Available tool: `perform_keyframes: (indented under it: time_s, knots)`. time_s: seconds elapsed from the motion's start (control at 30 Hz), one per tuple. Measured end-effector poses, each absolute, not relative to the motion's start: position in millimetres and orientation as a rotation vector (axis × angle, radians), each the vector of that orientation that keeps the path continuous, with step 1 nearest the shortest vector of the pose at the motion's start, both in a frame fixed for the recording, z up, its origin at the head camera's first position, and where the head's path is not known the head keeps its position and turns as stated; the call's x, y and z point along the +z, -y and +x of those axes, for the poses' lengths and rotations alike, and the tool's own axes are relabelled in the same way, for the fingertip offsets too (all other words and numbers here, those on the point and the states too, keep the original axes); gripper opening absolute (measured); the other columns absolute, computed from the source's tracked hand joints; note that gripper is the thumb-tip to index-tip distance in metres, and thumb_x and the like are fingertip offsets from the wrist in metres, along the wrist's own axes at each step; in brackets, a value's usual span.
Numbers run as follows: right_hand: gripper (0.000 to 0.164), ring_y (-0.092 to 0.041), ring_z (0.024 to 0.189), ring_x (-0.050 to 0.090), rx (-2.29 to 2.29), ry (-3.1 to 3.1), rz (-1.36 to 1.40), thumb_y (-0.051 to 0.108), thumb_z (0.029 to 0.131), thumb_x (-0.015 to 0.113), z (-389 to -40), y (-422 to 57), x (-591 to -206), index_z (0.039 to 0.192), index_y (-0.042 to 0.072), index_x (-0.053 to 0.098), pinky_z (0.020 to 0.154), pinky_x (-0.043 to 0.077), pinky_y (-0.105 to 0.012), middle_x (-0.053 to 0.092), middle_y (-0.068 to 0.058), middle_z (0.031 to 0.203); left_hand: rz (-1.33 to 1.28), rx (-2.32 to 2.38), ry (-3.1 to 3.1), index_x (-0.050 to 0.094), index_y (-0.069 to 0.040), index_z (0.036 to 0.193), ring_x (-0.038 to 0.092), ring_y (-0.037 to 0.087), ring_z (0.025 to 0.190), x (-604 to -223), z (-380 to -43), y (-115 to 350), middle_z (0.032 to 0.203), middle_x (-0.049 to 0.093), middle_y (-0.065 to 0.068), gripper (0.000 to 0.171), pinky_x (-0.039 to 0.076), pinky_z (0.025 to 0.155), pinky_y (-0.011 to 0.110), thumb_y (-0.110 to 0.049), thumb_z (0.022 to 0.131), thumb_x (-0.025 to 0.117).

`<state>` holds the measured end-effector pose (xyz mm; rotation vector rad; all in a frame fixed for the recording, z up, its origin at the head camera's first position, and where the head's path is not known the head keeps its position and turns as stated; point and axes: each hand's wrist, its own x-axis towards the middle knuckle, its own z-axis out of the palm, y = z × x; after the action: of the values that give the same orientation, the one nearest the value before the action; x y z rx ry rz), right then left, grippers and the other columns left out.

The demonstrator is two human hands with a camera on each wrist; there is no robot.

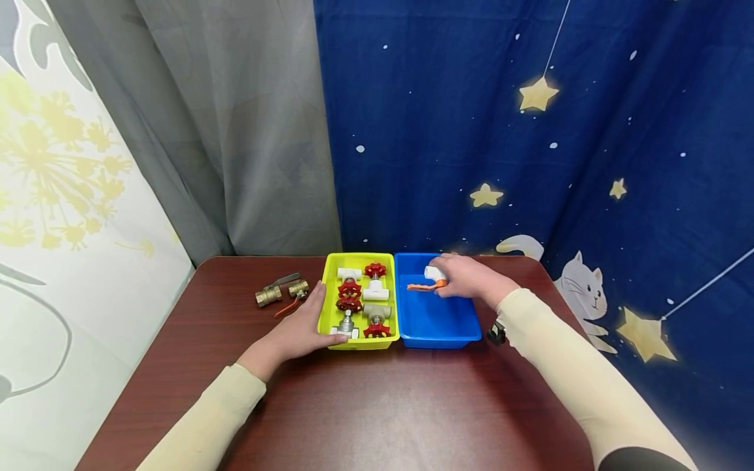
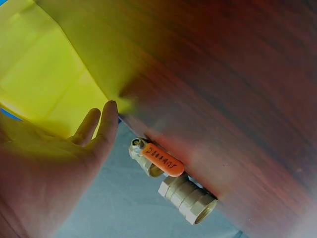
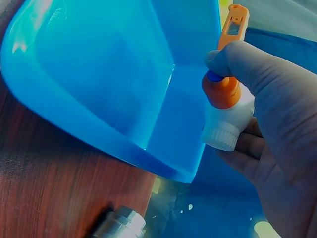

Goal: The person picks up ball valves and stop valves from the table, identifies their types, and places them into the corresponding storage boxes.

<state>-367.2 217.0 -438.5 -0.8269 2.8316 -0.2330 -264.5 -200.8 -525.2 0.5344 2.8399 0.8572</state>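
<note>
My right hand (image 1: 465, 276) holds a white plastic ball valve (image 3: 225, 121) with an orange lever handle (image 1: 425, 286) over the far part of the blue bin (image 1: 436, 320). In the right wrist view the thumb presses by the lever's base and the fingers curl behind the white body. My left hand (image 1: 299, 327) rests against the yellow bin (image 1: 385, 343), fingers extended along its left side, thumb at the front rim. Inside that bin lie several valves in two columns, including white ones, a grey valve (image 1: 377, 311) and a metal valve (image 1: 346, 325), most with red handwheels (image 1: 375, 269).
Left of the yellow bin, two brass ball valves lie on the brown table (image 1: 377, 405): one with a grey lever (image 1: 269, 296), one with a red-orange lever (image 2: 163, 159). A shiny metal piece (image 3: 121, 224) is beside the blue bin. Curtains (image 1: 412, 131) hang behind the table.
</note>
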Motion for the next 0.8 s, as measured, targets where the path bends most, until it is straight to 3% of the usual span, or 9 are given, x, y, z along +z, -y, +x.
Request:
perform_keyframes:
  time_s: [0.53,0.8]
  knots:
    - [0.073,-0.036,0.128,0.064,-0.149,-2.819,-0.818,0.037,0.098,0.084,-376.1,-209.9,-440.1,0.159,0.007,0.057,0.108,0.057,-0.055,0.063,-0.018,0.153,0.537,0.871,-2.832,0.003,-0.003,0.177,0.024,0.039,0.166,-525.6,-264.5,201.3,0.186,-0.001,0.014,0.143,0.034,0.128,0.059,-0.085,0.085,0.075]
    - [0.071,-0.032,0.121,0.065,-0.138,-2.803,-0.812,0.036,0.097,0.087,-381.4,-205.8,-445.7,0.155,0.007,0.060,0.104,0.059,-0.050,0.064,-0.015,0.147,0.534,0.868,-2.834,0.002,-0.003,0.177,0.023,0.039,0.167,-526.1,-264.8,201.5,0.186,-0.001,0.014,0.143,0.034,0.128,0.059,-0.085,0.085,0.075]
